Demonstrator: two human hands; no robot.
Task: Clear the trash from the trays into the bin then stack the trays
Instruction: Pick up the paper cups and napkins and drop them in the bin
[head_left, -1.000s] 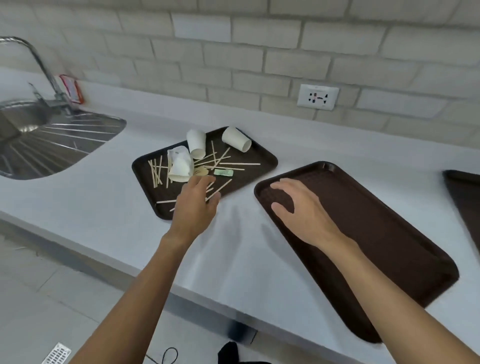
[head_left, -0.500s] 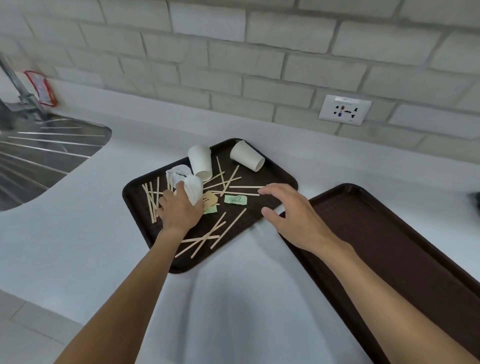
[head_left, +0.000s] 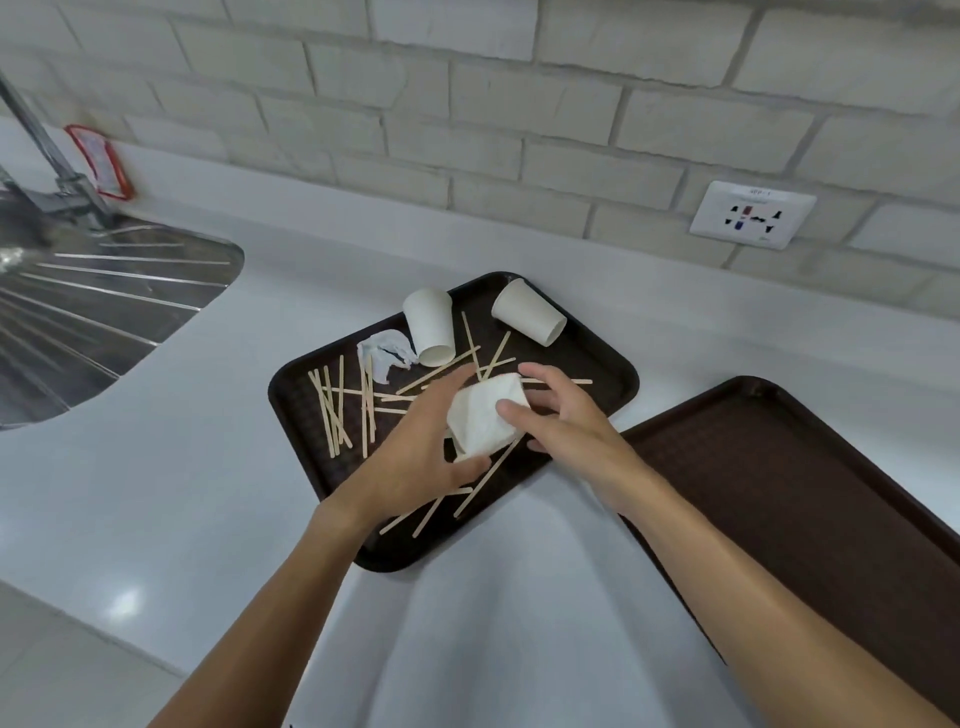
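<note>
Both hands meet over the near right part of a dark brown rectangular plastic tray (head_left: 291, 387) and hold one white crumpled paper wad (head_left: 483, 421) between them, just above the tray. Your left hand (head_left: 415, 452) grips the wad from its 9 o'clock side, thumb curled beneath it and fingers behind it. Your right hand (head_left: 571, 423) pinches it from 3 o'clock, with the thumb pressed on its front, the index finger arched over its top edge and the other fingers loosely spread.

The tray lies askew on a smooth white surface (head_left: 156, 467) in the middle of the view. At the tray's 12 o'clock a white paper cup (head_left: 428, 325) lies on its side, mouth toward you. A second white paper cup (head_left: 527, 312) lies tipped at its 2 o'clock, near the far corner. A small crumpled white tissue (head_left: 384, 351) touches the first cup at 8 o'clock. Thin pale wooden stir sticks (head_left: 332, 410) are scattered over the tray, bunched at 9 o'clock and crossing under your hands.

A second dark brown tray (head_left: 779, 493) lies at 4 o'clock, just beside the first. A steel sink drainboard (head_left: 104, 296) is at 9 o'clock. A white wall socket (head_left: 753, 214) is at 2 o'clock.
</note>
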